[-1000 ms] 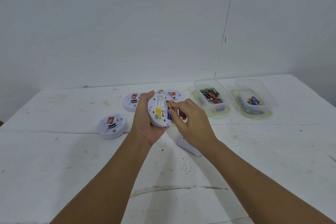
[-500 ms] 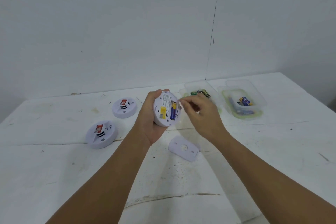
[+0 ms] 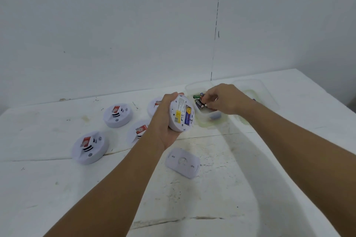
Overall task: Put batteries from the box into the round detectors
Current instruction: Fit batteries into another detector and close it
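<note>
Left hand (image 3: 163, 119) grips round white detector (image 3: 181, 114), back up, blue-yellow battery (image 3: 188, 116) seated (label print unreadable). Right hand (image 3: 224, 99), fingers curled, pinches black battery (image 3: 200, 103) inside clear battery box (image 3: 209, 116), far right on white table (image 3: 192, 198).

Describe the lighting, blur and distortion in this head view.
Head view: light is soft and even, with faint shadows under the arms; the wide lens bends the table edges; the right hand in the battery box is slightly smeared; the held detector label is unreadable.
</note>
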Demonstrator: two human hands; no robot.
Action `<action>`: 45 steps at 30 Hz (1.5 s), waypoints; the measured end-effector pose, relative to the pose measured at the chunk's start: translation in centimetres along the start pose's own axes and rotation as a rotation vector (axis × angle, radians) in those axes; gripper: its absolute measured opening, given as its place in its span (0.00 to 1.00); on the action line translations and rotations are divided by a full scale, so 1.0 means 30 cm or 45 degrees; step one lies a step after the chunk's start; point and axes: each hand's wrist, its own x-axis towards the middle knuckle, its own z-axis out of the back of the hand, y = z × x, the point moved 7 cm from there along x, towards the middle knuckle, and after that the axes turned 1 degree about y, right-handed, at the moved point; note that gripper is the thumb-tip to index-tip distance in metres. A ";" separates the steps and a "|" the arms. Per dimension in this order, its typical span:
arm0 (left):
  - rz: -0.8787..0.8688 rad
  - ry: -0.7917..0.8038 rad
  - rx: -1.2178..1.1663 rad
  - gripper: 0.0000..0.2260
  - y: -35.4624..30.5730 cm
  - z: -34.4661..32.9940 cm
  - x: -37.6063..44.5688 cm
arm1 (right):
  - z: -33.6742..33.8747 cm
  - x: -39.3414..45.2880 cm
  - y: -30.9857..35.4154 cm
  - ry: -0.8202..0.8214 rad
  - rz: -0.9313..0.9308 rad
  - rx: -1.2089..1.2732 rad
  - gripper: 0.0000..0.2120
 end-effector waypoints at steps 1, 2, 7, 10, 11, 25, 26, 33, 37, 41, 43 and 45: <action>-0.001 -0.003 -0.002 0.14 0.004 -0.001 0.003 | -0.008 0.015 0.003 0.079 -0.001 -0.066 0.07; 0.000 -0.009 -0.003 0.13 0.008 -0.003 0.007 | -0.016 0.031 0.006 0.154 -0.003 -0.136 0.06; 0.024 -0.024 0.039 0.11 0.026 -0.012 0.019 | -0.061 0.089 0.048 0.404 0.085 -0.517 0.05; 0.030 -0.028 0.039 0.11 0.031 -0.007 0.026 | -0.086 0.120 0.050 0.493 0.108 -0.708 0.10; 0.029 -0.031 0.041 0.11 0.030 -0.005 0.028 | -0.093 0.129 0.048 0.510 0.107 -0.756 0.11; -0.002 -0.037 -0.153 0.14 0.015 0.054 0.051 | -0.028 0.156 0.056 0.221 0.146 -0.290 0.02; 0.003 -0.037 -0.170 0.14 0.015 0.058 0.050 | -0.007 0.147 0.061 0.154 0.140 -0.177 0.03; 0.026 0.013 -0.247 0.15 0.012 0.050 0.002 | 0.062 0.013 0.110 -0.162 0.079 0.506 0.06; 0.019 0.063 -0.301 0.16 0.014 0.051 -0.044 | 0.041 -0.087 0.172 -0.256 0.087 0.830 0.03; -0.053 0.168 -0.361 0.18 0.010 0.067 -0.088 | -0.054 -0.173 0.234 -0.254 0.126 0.921 0.03; -0.072 0.186 -0.351 0.19 0.012 0.082 -0.106 | -0.101 -0.206 0.246 -0.269 0.123 0.945 0.03; -0.081 0.200 -0.354 0.20 0.012 0.097 -0.124 | -0.135 -0.235 0.250 -0.287 0.110 0.990 0.03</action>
